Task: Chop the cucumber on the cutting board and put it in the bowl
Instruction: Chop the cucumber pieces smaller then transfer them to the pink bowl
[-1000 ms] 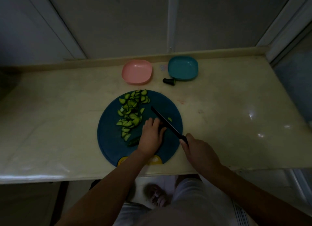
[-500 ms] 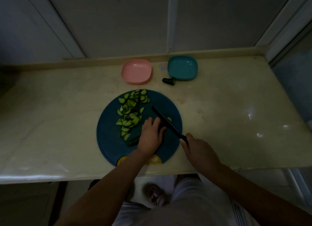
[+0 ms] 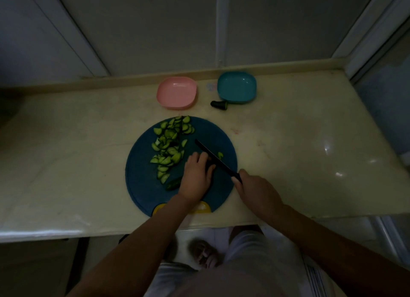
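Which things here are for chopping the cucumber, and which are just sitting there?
For the job: cutting board; cucumber under the left hand; slices; knife in the right hand; pink bowl or blue bowl, cannot tell which.
Just lying about: the other bowl; cucumber end beside the blue bowl.

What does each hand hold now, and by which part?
The right hand grips the knife by its handle. The left hand holds the cucumber near the blade.

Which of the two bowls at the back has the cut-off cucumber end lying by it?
The teal bowl, on the right: the dark cucumber end lies at its near edge. The pink bowl stands farther left.
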A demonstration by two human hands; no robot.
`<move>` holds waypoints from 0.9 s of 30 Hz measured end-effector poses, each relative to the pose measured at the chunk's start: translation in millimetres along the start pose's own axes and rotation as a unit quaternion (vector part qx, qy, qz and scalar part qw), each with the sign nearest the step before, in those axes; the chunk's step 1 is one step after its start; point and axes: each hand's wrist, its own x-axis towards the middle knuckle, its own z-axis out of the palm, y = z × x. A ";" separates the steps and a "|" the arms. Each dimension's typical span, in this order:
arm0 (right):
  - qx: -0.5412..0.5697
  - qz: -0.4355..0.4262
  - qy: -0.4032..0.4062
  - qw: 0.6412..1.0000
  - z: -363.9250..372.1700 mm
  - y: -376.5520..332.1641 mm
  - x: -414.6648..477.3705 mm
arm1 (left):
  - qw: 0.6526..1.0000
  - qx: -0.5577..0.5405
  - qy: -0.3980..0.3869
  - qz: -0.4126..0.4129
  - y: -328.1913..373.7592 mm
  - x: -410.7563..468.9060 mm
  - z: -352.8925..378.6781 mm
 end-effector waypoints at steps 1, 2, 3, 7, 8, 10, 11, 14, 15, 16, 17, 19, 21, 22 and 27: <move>0.009 0.001 -0.008 1.000 0.0 2.1 -2.0 | 1.000 0.000 0.000 0.000 0.4 -0.2 -0.2; 0.016 0.001 -0.012 1.000 -0.4 3.8 -4.1 | 1.000 0.001 0.000 0.000 0.8 -0.3 -0.7; 0.022 0.000 -0.012 1.000 -0.9 4.7 -5.9 | 1.000 0.001 0.000 0.001 0.7 -0.2 -1.0; 0.054 0.004 0.004 0.999 1.0 6.6 -10.7 | 1.000 -0.004 0.001 -0.001 1.1 0.3 -1.3; 0.053 0.008 0.000 0.999 -0.4 5.4 -11.1 | 1.000 -0.004 0.002 -0.001 1.0 0.4 -1.2; 0.055 0.018 -0.006 0.998 -3.0 1.3 -12.3 | 1.000 -0.003 0.003 -0.002 0.3 0.4 -0.7; 0.053 0.019 -0.006 0.998 -2.8 0.5 -12.8 | 1.000 -0.003 0.003 -0.003 0.2 0.3 -0.5; 0.032 0.008 0.004 0.999 -4.6 -0.5 -13.5 | 1.000 -0.002 0.001 -0.003 0.0 0.5 -0.1; 0.025 0.006 0.006 1.000 -4.3 -0.3 -13.2 | 1.000 -0.001 0.001 -0.002 0.1 0.4 0.0; 0.021 0.004 0.006 1.000 -4.4 -0.5 -12.9 | 1.000 0.000 0.002 -0.002 0.3 0.4 -0.2; 0.020 0.002 0.006 1.000 -5.0 -1.1 -12.6 | 1.000 0.000 0.003 -0.002 0.3 0.5 -0.2; 0.033 0.001 0.007 0.999 -6.0 -2.1 -12.7 | 1.000 -0.004 0.004 -0.001 0.3 0.5 -0.2; 0.039 0.002 0.006 0.999 -7.6 -2.9 -13.5 | 1.000 -0.006 0.005 -0.001 0.9 0.5 -0.8; 0.038 0.002 0.005 0.999 -8.5 -3.3 -14.1 | 1.000 -0.007 0.006 -0.001 1.0 0.7 -1.0; 0.020 -0.001 0.010 1.000 -7.6 -3.9 -16.0 | 1.000 -0.012 0.007 -0.006 0.5 0.9 -0.6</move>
